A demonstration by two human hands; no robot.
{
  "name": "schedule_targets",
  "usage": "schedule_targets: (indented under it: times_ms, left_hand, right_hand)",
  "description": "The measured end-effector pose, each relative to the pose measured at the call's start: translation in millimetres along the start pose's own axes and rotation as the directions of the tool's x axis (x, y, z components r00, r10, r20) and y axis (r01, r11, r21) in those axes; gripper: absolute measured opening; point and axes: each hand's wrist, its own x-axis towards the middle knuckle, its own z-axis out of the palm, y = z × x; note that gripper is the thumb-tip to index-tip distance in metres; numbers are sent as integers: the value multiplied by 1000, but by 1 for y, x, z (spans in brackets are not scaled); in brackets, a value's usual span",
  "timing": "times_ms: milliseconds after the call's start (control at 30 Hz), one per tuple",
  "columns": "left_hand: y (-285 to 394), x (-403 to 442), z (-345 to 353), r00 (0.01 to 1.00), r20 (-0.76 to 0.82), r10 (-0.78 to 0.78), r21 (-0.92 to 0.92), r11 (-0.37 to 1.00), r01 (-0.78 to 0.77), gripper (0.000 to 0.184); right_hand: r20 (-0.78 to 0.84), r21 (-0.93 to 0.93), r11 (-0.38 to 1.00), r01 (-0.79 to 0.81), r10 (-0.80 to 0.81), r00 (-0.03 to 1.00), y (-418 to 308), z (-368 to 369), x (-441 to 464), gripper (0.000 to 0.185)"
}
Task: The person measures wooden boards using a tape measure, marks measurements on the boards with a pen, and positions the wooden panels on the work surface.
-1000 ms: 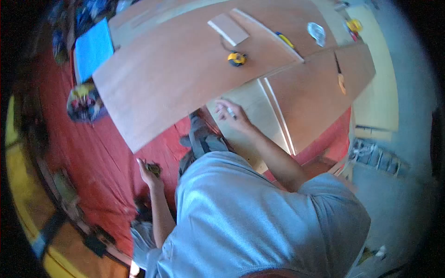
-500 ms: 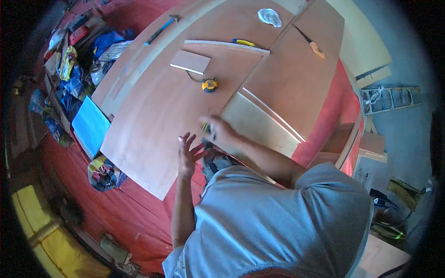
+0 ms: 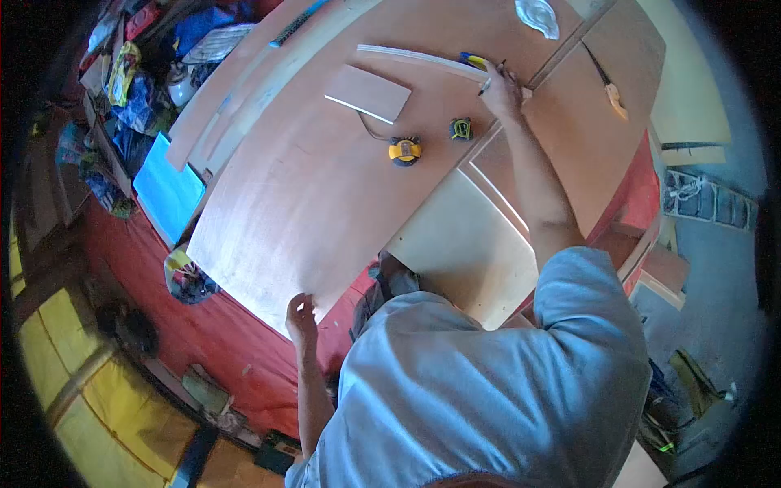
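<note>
My right hand (image 3: pixel 502 91) reaches over the far part of the brown plywood sheet (image 3: pixel 301 203), its fingers closed around a thin pencil-like stick (image 3: pixel 485 86). Beside those fingers lies a yellow and black utility knife (image 3: pixel 473 59), partly hidden by the hand, along a narrow pale wood strip (image 3: pixel 419 58). A black and green tape measure (image 3: pixel 460 128) rests on the sheet below that hand, with a yellow tape measure (image 3: pixel 404 150) to its left. My left hand (image 3: pixel 302 322) is at the sheet's near edge, fingers loosely curled and apart, with nothing visible in them.
A small rectangular board (image 3: pixel 370 92) lies on the sheet. A wooden-handled saw (image 3: pixel 615 99) and a crumpled silvery piece (image 3: pixel 537 18) are farther off. At left are a blue panel (image 3: pixel 169 189) and piled bags. A ladder (image 3: pixel 709 198) lies at right.
My right hand has set the black and green tape measure on the sheet and moved away to the utility knife. My left hand has lowered to the sheet's near edge. The view has shifted.
</note>
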Motion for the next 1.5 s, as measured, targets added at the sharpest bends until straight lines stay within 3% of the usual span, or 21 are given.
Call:
schedule_targets:
  times_ms: [33, 100, 167, 233, 333, 400, 467, 500, 633, 700, 767, 800, 967, 1033, 1100, 1233, 1267, 1300, 1333, 1400, 1500]
  left_hand:
    - [-10, 1, -8, 997, 14, -79, -212, 974, 81, 23]
    - [-17, -6, -10, 987, -54, -153, -157, 977, 143, 27]
    - [-8, -11, -7, 978, -82, -193, -183, 967, 176, 29]
    - [1, -13, -1, 967, -112, -229, -212, 956, 202, 32]
    - [4, -4, 12, 987, -124, -98, -190, 979, 73, 32]
    - [42, -3, 13, 993, -103, 61, -56, 996, -67, 20]
    - [114, -2, 16, 952, -73, 296, 37, 955, -294, 20]
    - [153, -2, 14, 949, -29, 315, 114, 944, -310, 22]
    - [182, 25, 22, 972, 183, 146, -375, 924, -68, 58]
    - [184, 40, 29, 979, 189, 76, -420, 907, 11, 56]
    - [176, 51, 33, 983, 174, -51, -575, 805, 143, 50]
    - [162, 57, 34, 989, 140, -47, -703, 699, 133, 40]
    - [119, 104, 11, 986, 162, 30, -763, 638, 106, 41]
    - [120, 121, 6, 982, 179, 59, -686, 723, 82, 41]
    - [115, 148, 8, 976, 211, 59, -634, 768, 91, 40]
    - [75, 204, 18, 962, 178, 208, -397, 910, -123, 47]
    - [73, 212, 11, 961, 167, 222, -53, 975, -216, 52]
    - [96, 206, -2, 955, 162, 247, 300, 910, -286, 57]
    - [107, 201, -6, 953, 182, 242, 333, 897, -291, 57]
    - [128, 198, -8, 847, -97, 522, 643, 683, -347, 71]
    - [120, 241, -7, 770, -9, 638, 584, 628, -514, 83]
  right_hand:
    - [-5, -76, 996, 47, -48, 999, 10, 1, 13, 41]
    - [408, -110, 992, 69, -18, 913, 19, 3, 38, 36]
    - [424, -121, 979, 166, -100, 900, 21, -2, 53, 30]
    - [313, 71, 978, 195, -208, 927, 14, -10, 60, 20]
    - [281, 220, 965, 143, -203, 938, -31, -56, 53, 17]
    - [307, 316, 929, 191, -291, 906, -77, -91, 35, 18]
    - [345, 432, 882, 190, -356, 869, -119, -93, -5, 19]
    - [366, 460, 871, 173, -363, 857, -133, -89, -27, 20]
    - [341, 665, 741, 94, -413, 845, -222, -95, -148, 19]
    - [312, 591, 775, 226, -478, 821, -262, -99, -201, 24]
    - [92, 475, 725, 499, -605, 791, -301, -103, -247, 38]
    - [131, 552, 710, 437, -592, 796, -321, -112, -266, 47]
    - [304, 714, 682, 158, -506, 808, -349, -131, -322, 70]
    - [493, 610, 785, 105, -480, 725, -332, -115, -341, 73]
    - [448, 597, 784, 170, -502, 739, -325, -93, -356, 75]
    - [325, 590, 772, 239, -497, 804, -328, -61, -376, 65]
    - [252, 594, 748, 296, -522, 815, -332, -53, -378, 60]
    - [259, 602, 754, 261, -494, 830, -335, -48, -380, 60]
    - [274, 603, 757, 253, -494, 825, -339, -47, -380, 57]
    - [225, 565, 774, 288, -479, 848, -347, -29, -387, 55]
    - [368, 583, 801, 141, -414, 832, -350, -25, -394, 55]
